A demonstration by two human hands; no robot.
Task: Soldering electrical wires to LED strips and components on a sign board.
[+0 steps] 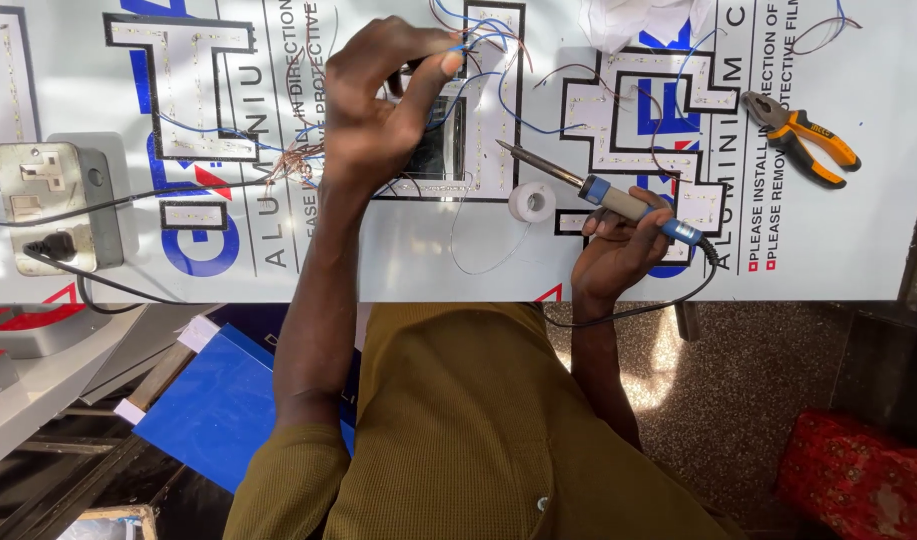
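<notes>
My left hand (pixel 383 95) is raised over the white work panel (pixel 418 260), its fingertips pinched on a thin blue wire (pixel 478 38) that runs from the letter-shaped light channels. In my right hand (pixel 618 250) I hold a soldering iron (pixel 588 188) with a blue and grey handle; its tip points up-left toward the middle channel letter (pixel 483 110). A small white spool of solder (pixel 531 201) lies just below the tip, its thin wire looping over the panel. Black-edged channel letters (pixel 193 95) studded with small lights lie on the panel.
Orange-handled pliers (pixel 803 135) rest at the right of the panel. A grey socket box (pixel 53 200) with a black plug sits at the left. A bundle of bare copper strands (pixel 296 160) lies by my left wrist. Below the panel edge are a blue board (pixel 218 400) and a red patterned cloth (pixel 858 480).
</notes>
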